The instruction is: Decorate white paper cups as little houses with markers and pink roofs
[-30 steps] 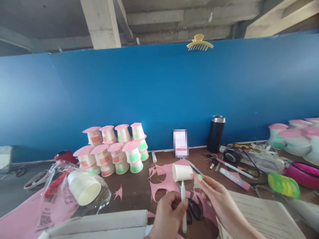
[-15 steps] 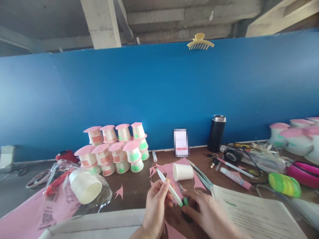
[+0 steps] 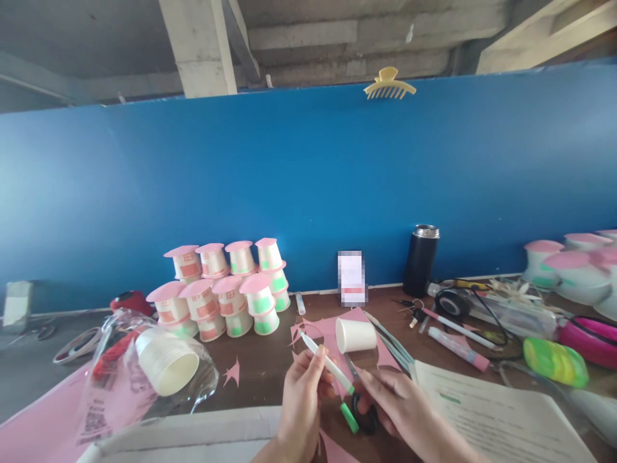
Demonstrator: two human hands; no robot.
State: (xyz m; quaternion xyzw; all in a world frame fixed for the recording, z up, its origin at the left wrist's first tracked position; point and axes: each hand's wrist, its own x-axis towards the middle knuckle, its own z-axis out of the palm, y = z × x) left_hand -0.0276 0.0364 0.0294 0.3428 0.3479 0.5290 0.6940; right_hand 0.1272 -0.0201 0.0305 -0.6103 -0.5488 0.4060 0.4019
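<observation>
My left hand [image 3: 303, 395] is closed around a white marker [image 3: 330, 370], which slants with its narrow end up and left and its green end low and right. Just right of that green end is my right hand [image 3: 393, 399], fingers partly bent and apart, with nothing visible between them. Below the marker's green end shows a green cap [image 3: 349, 418], apart from both hands. Scissors with black handles [image 3: 365, 418] lie partly hidden under my right fingers. Beyond my hands a white paper cup [image 3: 357, 336] rests on its side on pink paper [image 3: 325, 331].
Stacked cups with pink roofs [image 3: 226, 296] stand left, behind a bag of nested cups [image 3: 166, 363]. A phone [image 3: 353, 278] with a blurred screen and a black flask [image 3: 421, 260] stand near the blue partition [image 3: 308, 180]. A printed sheet [image 3: 491, 411] lies right, below pens and cords.
The green cap has left my right fingers and now shows lower, below the marker. My right hand has shifted slightly right, exposing more of the scissors. My left hand still holds the marker.
</observation>
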